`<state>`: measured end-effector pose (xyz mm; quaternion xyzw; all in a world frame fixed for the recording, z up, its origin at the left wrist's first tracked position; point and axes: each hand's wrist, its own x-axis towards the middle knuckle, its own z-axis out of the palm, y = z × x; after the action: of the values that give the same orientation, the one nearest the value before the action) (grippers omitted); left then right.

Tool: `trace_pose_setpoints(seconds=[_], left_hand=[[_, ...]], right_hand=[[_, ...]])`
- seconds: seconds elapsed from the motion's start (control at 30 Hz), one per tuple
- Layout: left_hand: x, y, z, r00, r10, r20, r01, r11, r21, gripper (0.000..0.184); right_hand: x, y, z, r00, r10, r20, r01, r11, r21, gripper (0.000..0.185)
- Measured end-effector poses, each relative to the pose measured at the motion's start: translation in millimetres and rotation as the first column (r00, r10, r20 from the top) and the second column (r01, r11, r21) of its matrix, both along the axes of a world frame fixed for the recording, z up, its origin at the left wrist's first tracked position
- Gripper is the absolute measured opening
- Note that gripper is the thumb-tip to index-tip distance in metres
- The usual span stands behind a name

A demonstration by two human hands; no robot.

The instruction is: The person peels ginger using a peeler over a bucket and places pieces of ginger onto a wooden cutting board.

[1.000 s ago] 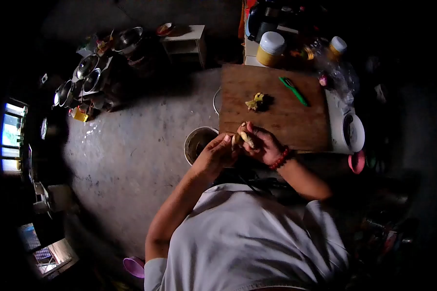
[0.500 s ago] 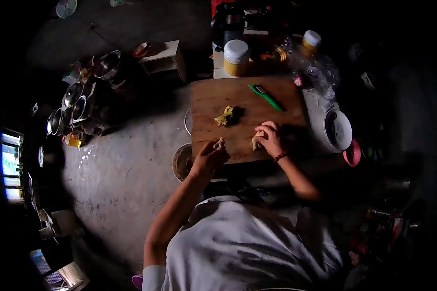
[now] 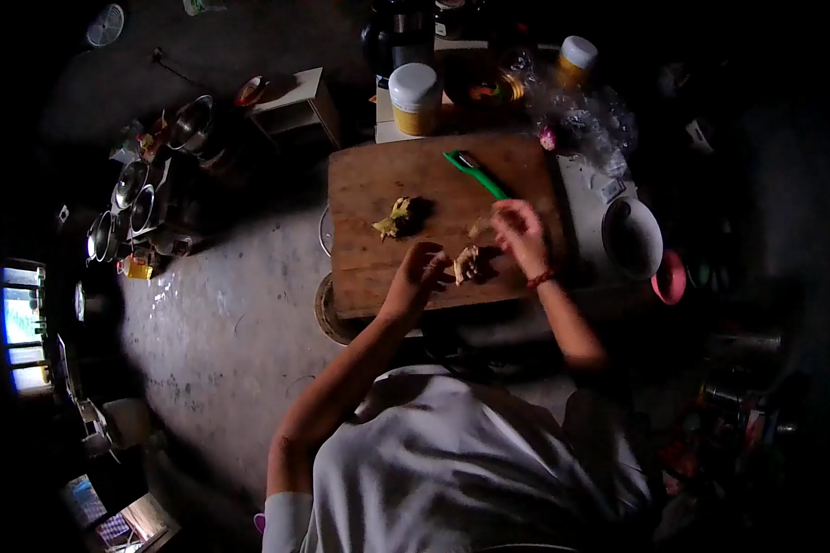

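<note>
A knobbly pale piece of ginger [image 3: 468, 264] lies on the wooden cutting board [image 3: 360, 276] near its front edge. My left hand [image 3: 419, 278] is just left of it, fingers loosely apart and holding nothing that I can see. To the right, my right hand [image 3: 521, 232], with a red bead bracelet at the wrist, hovers over the board, fingers curved and parted, slightly blurred. Its fingertips are close to the lower end of a green-handled peeler [image 3: 475, 173]. A faint, blurred pale bit shows left of those fingers. Farther left sits a yellowish ginger piece [image 3: 394, 218].
Behind the board stands a white-lidded jar [image 3: 414, 100], with another jar [image 3: 576, 61] and clear plastic bags [image 3: 586, 124] to its right. A white bowl [image 3: 650, 241] and a pink bowl [image 3: 670, 276] are on the right. A bucket [image 3: 326, 309] is below the board's left edge.
Both hands have let go of the ginger they held; a pale piece now lies between them. My right hand has moved up toward the peeler. The view has shifted slightly.
</note>
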<state>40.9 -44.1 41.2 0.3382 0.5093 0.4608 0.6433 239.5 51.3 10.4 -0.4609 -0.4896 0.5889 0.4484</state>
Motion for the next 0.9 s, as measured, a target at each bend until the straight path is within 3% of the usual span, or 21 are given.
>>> trace_pose_setpoints(seconds=[0.03, 0.1, 0.13, 0.2, 0.27, 0.3, 0.37, 0.43, 0.5, 0.53, 0.57, 0.6, 0.63, 0.67, 0.7, 0.73, 0.77, 0.8, 0.83, 0.87, 0.9], left_hand=[[1.9, 2.5, -1.1, 1.0, 0.003, 0.0, -0.003, 1.0, -0.001, 0.032], [6.5, 5.7, -2.1, 0.837, -0.164, -0.522, 0.216, 0.976, 0.039, 0.042], [10.8, 6.5, -7.4, 0.838, -0.161, -0.521, 0.211, 0.977, 0.038, 0.042], [21.1, 11.2, -21.4, 0.405, 0.065, -0.912, 0.586, 0.747, 0.314, 0.054], [29.3, 13.2, -22.1, 0.401, -0.003, -0.916, 0.584, 0.772, 0.253, 0.057], [32.4, 12.9, -24.2, 0.401, -0.075, -0.913, 0.579, 0.793, 0.189, 0.06], [34.8, 17.4, -51.9, 0.356, -0.086, -0.931, 0.629, 0.758, 0.17, 0.06], [35.2, 21.8, -64.6, 0.143, -0.016, -0.99, 0.718, 0.69, 0.093, 0.06], [35.8, 23.8, -65.3, 0.142, -0.072, -0.987, 0.698, 0.714, 0.048, 0.057], [34.5, 23.1, -59.5, 0.141, -0.128, -0.982, 0.688, 0.726, 0.005, 0.054], [31.0, 21.1, -54.1, 0.142, -0.129, -0.981, 0.677, 0.736, 0.001, 0.054], [26.2, 18.1, -50.3, 0.781, -0.293, -0.551, 0.397, 0.915, 0.077, 0.051], [19.8, 13.9, -42.5, 0.978, -0.091, 0.186, 0.111, 0.989, -0.099, 0.047], [11.0, 4.9, -34.2, 0.981, -0.073, 0.182, 0.094, 0.99, -0.107, 0.047], [-0.6, -8.0, -19.2, 0.878, 0.061, 0.475, 0.01, 0.989, -0.146, 0.047], [-12.8, -21.8, -7.8, 0.674, 0.192, 0.714, -0.064, 0.977, -0.202, 0.047], [-24.6, -36.3, -2.6, 0.673, 0.217, 0.707, -0.095, 0.973, -0.209, 0.047], [-36.6, -52.7, 2.1, 0.972, 0.053, 0.231, -0.076, 0.993, 0.092, 0.048], [-50.7, -65.9, 14.7, 0.817, 0.171, 0.551, -0.174, 0.984, -0.048, 0.051], [-64.7, -79.0, 27.3, 0.548, 0.317, 0.774, -0.239, 0.946, -0.219, 0.053], [-73.6, -90.6, 35.2, 0.537, 0.344, 0.77, -0.279, 0.934, -0.223, 0.053]], right_hand=[[12.3, 16.5, -11.5, 0.992, -0.129, 0.006, 0.129, 0.989, 0.066, 0.02], [39.9, 43.7, -28.2, 0.941, -0.298, 0.159, 0.293, 0.954, 0.056, 0.021], [49.0, 53.5, -39.8, 0.911, -0.345, 0.224, 0.326, 0.938, 0.117, 0.021], [63.6, 65.3, -71.5, 0.876, -0.391, 0.281, 0.351, 0.918, 0.183, 0.021], [73.2, 71.3, -96.5, 0.767, -0.37, 0.524, 0.13, 0.889, 0.438, 0.024], [71.0, 67.8, -85.6, 0.769, -0.366, 0.524, 0.122, 0.889, 0.442, 0.024], [55.0, 50.8, -32.4, 0.262, -0.586, 0.767, -0.102, 0.774, 0.625, 0.03], [43.8, 54.0, -22.5, 0.27, -0.541, 0.797, -0.099, 0.807, 0.582, 0.034], [29.9, 65.6, -31.7, 0.746, -0.331, 0.577, -0.066, 0.826, 0.56, 0.036], [22.9, 66.5, -29.1, 0.641, -0.353, 0.681, -0.185, 0.79, 0.584, 0.038], [14.7, 68.2, -27.4, 0.647, -0.342, 0.682, -0.196, 0.79, 0.581, 0.038], [3.8, 69.0, -21.2, 0.578, -0.336, 0.744, -0.296, 0.763, 0.575, 0.039], [-4.7, 71.1, -20.2, 0.504, -0.334, 0.796, -0.394, 0.732, 0.556, 0.041], [-12.8, 77.1, -33.7, 0.465, -0.332, 0.821, -0.402, 0.747, 0.53, 0.04], [-20.2, 79.4, -35.3, 0.476, -0.319, 0.82, -0.412, 0.743, 0.528, 0.04], [-27.4, 81.1, -35.7, 0.448, -0.291, 0.845, -0.384, 0.791, 0.476, 0.038], [-36.1, 83.1, -35.7, 0.423, -0.256, 0.869, -0.359, 0.833, 0.42, 0.036], [-39.4, 89.3, -36.2, 0.382, -0.17, 0.908, -0.375, 0.87, 0.321, 0.032], [-38.0, 97.3, -51.5, 0.437, -0.181, 0.881, -0.378, 0.852, 0.363, 0.032], [-41.2, 99.6, -47.4, 0.333, -0.136, 0.933, -0.386, 0.883, 0.267, 0.031], [-42.5, 99.8, -54.1, 0.372, -0.092, 0.924, -0.318, 0.922, 0.221, 0.027]])
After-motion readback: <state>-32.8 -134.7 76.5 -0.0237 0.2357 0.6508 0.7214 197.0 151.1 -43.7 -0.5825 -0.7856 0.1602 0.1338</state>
